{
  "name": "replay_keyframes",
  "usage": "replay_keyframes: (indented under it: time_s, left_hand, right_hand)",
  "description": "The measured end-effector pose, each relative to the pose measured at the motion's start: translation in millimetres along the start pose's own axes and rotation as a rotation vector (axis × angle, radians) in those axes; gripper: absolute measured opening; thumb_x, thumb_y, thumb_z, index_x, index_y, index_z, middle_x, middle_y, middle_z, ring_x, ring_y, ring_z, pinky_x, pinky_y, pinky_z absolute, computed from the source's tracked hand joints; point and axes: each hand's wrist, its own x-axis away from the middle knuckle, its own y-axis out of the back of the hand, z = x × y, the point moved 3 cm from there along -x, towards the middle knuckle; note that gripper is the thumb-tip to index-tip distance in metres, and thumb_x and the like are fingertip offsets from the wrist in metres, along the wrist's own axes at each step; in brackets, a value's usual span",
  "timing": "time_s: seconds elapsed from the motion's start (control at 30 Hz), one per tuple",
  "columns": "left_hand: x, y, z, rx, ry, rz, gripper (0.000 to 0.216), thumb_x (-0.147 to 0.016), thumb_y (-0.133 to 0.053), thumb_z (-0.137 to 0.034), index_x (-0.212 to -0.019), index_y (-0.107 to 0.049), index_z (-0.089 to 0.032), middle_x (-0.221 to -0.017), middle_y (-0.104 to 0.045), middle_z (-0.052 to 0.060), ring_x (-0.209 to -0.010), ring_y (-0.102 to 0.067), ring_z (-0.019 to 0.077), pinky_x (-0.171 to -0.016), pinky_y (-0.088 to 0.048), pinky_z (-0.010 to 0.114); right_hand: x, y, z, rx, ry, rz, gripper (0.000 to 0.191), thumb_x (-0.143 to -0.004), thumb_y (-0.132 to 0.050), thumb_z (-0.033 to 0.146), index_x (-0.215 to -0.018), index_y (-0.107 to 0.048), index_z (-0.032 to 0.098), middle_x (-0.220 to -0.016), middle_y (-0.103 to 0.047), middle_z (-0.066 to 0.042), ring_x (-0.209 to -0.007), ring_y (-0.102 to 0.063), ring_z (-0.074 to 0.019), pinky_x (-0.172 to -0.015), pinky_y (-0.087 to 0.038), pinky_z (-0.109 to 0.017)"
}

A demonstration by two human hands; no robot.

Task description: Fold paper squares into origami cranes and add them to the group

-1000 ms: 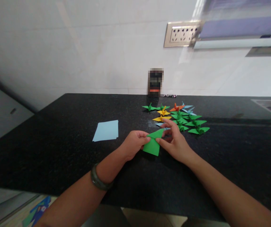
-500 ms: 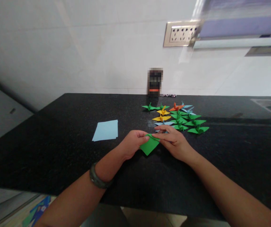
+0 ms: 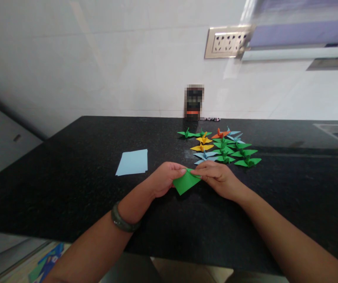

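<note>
A partly folded piece of green origami paper (image 3: pixel 183 183) is held between both hands just over the dark counter, one corner pointing towards me. My left hand (image 3: pixel 166 179) pinches its upper left part, the thumb on top. At the upper right edge, my right hand (image 3: pixel 217 177) has its fingers and thumb closed on the paper. Just beyond the right hand lie light blue paper cranes (image 3: pixel 205 156), the nearest partly covered by that hand. Yellow cranes (image 3: pixel 202 147) and several green cranes (image 3: pixel 248 162) stand close behind and to the right.
A stack of light blue paper squares (image 3: pixel 132 162) lies left of the hands on the black speckled counter (image 3: pixel 68 173). An orange crane (image 3: pixel 220 134) stands among the far ones. Against the tiled wall leans a blurred dark object (image 3: pixel 194 103), a beaded string (image 3: pixel 211 119) beside it.
The green paper has turned slightly, its near corner shifting left. The right hand's fingers have drawn in closer on the paper's edge, uncovering more of the light blue cranes.
</note>
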Motion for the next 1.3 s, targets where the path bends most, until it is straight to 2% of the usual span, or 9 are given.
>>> replay_keyframes:
  time_s: [0.2,0.37,0.53,0.73,0.87,0.97,1.1,1.2,1.3]
  left_hand:
    - [1,1,0,-0.022,-0.003,0.013,0.030,-0.063,-0.070,-0.032,-0.079,-0.069,-0.008,-0.060,-0.061,0.004,-0.052,-0.051,0.0099,-0.056,-0.036,0.024]
    - [0,0,0,0.010,0.013,-0.044,0.025,-0.061,-0.070,-0.029,-0.074,-0.068,-0.008,-0.060,-0.062,0.005,-0.053,-0.052,0.0102,-0.055,-0.037,0.023]
    - [-1,0,0,0.038,0.027,-0.044,0.021,-0.062,-0.068,-0.026,-0.073,-0.067,-0.008,-0.063,-0.063,0.006,-0.056,-0.055,0.0123,-0.057,-0.039,0.024]
    - [-2,1,-2,0.065,0.034,-0.081,0.016,-0.062,-0.065,-0.020,-0.072,-0.066,-0.007,-0.064,-0.064,0.007,-0.057,-0.057,0.0133,-0.061,-0.041,0.026]
    - [-1,0,-5,0.111,0.003,-0.152,0.013,-0.060,-0.062,-0.015,-0.069,-0.066,-0.007,-0.063,-0.064,0.006,-0.057,-0.056,0.0129,-0.061,-0.042,0.026]
    - [0,-1,-5,0.089,-0.016,-0.165,0.012,-0.061,-0.066,-0.020,-0.063,-0.063,-0.008,-0.056,-0.060,0.003,-0.051,-0.052,0.0102,-0.054,-0.038,0.024]
    - [-2,1,0,0.038,-0.019,-0.161,0.025,-0.058,-0.073,-0.031,-0.062,-0.060,-0.010,-0.055,-0.059,0.001,-0.048,-0.049,0.0080,-0.050,-0.033,0.022]
    - [-3,4,2,-0.024,-0.055,-0.199,0.028,-0.056,-0.074,-0.034,-0.063,-0.061,-0.011,-0.055,-0.059,0.001,-0.048,-0.048,0.0079,-0.050,-0.033,0.023]
    - [-4,5,2,-0.134,-0.088,-0.235,0.028,-0.057,-0.073,-0.035,-0.064,-0.061,-0.011,-0.055,-0.058,0.001,-0.048,-0.047,0.0083,-0.050,-0.032,0.023]
  right_hand:
    - [0,0,0,-0.013,0.003,-0.013,0.030,-0.085,-0.047,0.014,-0.107,-0.064,0.027,-0.087,-0.061,-0.004,-0.080,-0.058,-0.0112,-0.069,-0.048,-0.024]
    - [1,-1,0,0.009,0.002,0.014,0.031,-0.086,-0.046,0.014,-0.109,-0.062,0.029,-0.090,-0.060,-0.005,-0.082,-0.057,-0.0119,-0.072,-0.048,-0.026]
    - [1,-2,3,0.056,0.007,0.063,0.031,-0.086,-0.047,0.016,-0.109,-0.062,0.030,-0.090,-0.059,-0.004,-0.082,-0.055,-0.0115,-0.071,-0.046,-0.025]
    - [1,-3,3,0.073,-0.007,0.110,0.031,-0.087,-0.047,0.019,-0.113,-0.059,0.029,-0.090,-0.057,-0.004,-0.081,-0.053,-0.0117,-0.071,-0.044,-0.025]
    - [1,-3,6,0.133,-0.020,0.145,0.031,-0.086,-0.047,0.022,-0.115,-0.058,0.028,-0.089,-0.054,-0.005,-0.080,-0.051,-0.0130,-0.070,-0.043,-0.027]
    - [0,-3,10,0.166,-0.013,0.176,0.033,-0.085,-0.050,0.025,-0.117,-0.057,0.027,-0.091,-0.053,-0.006,-0.083,-0.050,-0.0151,-0.073,-0.044,-0.029]
    - [-2,-3,14,0.129,-0.010,0.180,0.033,-0.084,-0.051,0.026,-0.116,-0.058,0.026,-0.091,-0.053,-0.006,-0.084,-0.050,-0.0160,-0.075,-0.044,-0.032]
    - [-4,-7,9,-0.031,-0.104,0.110,0.024,-0.086,-0.046,0.025,-0.102,-0.064,0.022,-0.085,-0.055,-0.005,-0.081,-0.052,-0.0141,-0.074,-0.044,-0.029]
    - [-4,-13,-1,-0.207,-0.378,-0.032,0.016,-0.082,-0.052,0.029,-0.087,-0.062,0.018,-0.073,-0.057,-0.002,-0.070,-0.054,-0.0121,-0.066,-0.045,-0.027]
